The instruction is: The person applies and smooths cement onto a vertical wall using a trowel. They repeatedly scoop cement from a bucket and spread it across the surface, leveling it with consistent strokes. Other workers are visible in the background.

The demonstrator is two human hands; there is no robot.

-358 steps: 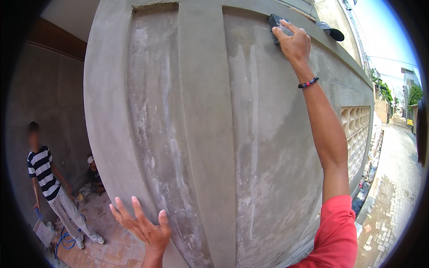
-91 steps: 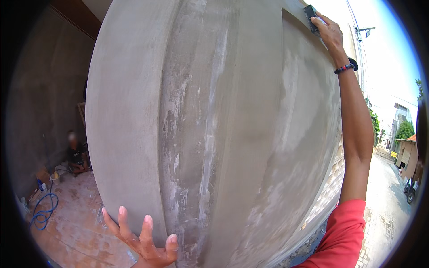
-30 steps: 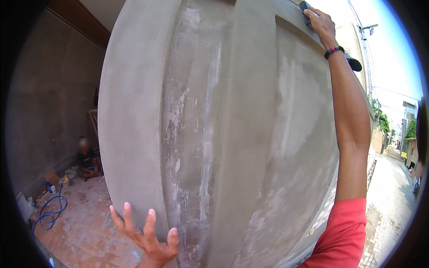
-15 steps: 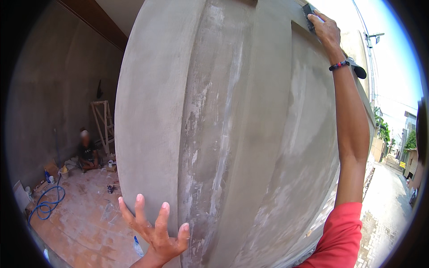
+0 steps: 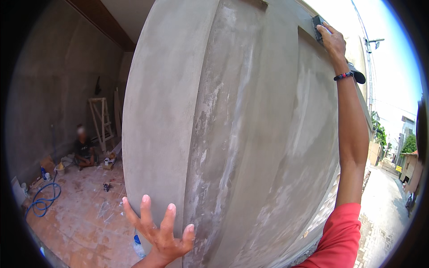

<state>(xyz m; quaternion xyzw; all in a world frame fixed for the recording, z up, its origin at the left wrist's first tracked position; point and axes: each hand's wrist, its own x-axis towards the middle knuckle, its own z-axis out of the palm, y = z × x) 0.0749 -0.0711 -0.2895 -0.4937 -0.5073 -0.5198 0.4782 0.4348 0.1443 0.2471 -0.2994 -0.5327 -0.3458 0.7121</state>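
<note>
A grey plastered wall (image 5: 272, 111) with recessed panels and whitish streaks stands in front of me. High at its upper right, my right hand (image 5: 333, 41) grips a dark rectangular block (image 5: 317, 29), which looks like a sanding block, and holds it against the plaster just above a recess corner. The palm side of the block is hidden by my fingers. Low on the left, my left hand (image 5: 161, 236) is spread wide beside the wall's near edge strip, holding nothing. Whether its fingertips press on the plaster I cannot tell.
A dark lamp-like fitting (image 5: 357, 73) juts out behind my right wrist. To the left, a person (image 5: 85, 149) sits on a dusty floor near a wooden frame (image 5: 101, 123), a blue hose (image 5: 42, 201) and scattered tools. A paved lane (image 5: 386, 196) runs along the right.
My view has shifted slightly, so the wall sits a little further right. My right hand and the block appear slightly lower and further right. My left hand keeps its spread pose.
</note>
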